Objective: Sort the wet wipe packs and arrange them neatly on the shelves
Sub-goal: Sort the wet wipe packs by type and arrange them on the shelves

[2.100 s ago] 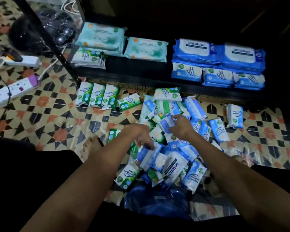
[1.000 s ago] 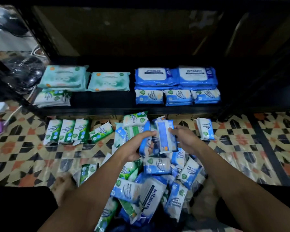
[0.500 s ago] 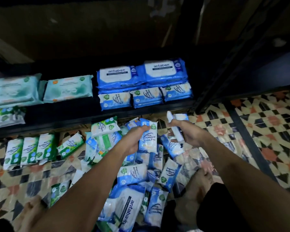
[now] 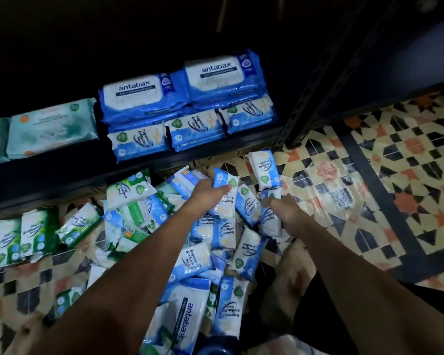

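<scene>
Left hand (image 4: 207,194) grips a small blue pack (image 4: 224,198), fingers curled over its top end, pack standing roughly upright above the pile. Right hand (image 4: 283,211) grips a second small blue pack (image 4: 271,217) by its side, thumb across the front, just beside the left-hand pack at its 3 o'clock.

Floor pile (image 4: 210,254): mixed blue and green small packs, overlapping at all angles, directly under both hands. One large antabax pack (image 4: 183,313) lies at the pile's 6 o'clock, label reading sideways. A lone small blue pack (image 4: 264,170) lies on the floor at the right hand's 12 o'clock, near the shelf post (image 4: 315,93).

Green small packs (image 4: 23,238) are lined side by side on the floor at the pile's 9 o'clock, in front of the shelf edge.

Bottom shelf (image 4: 62,180): two large antabax stacks (image 4: 180,85) side by side at the back, a row of three small blue packs (image 4: 192,129) in front of them, touching end to end. At their 9 o'clock, a teal pack (image 4: 51,126) lies flat; another teal one is cut off by the frame edge.

Patterned tile floor (image 4: 369,180) at 3 o'clock of the hands. A bare foot (image 4: 290,272) shows just below the right forearm, touching the pile's edge.
</scene>
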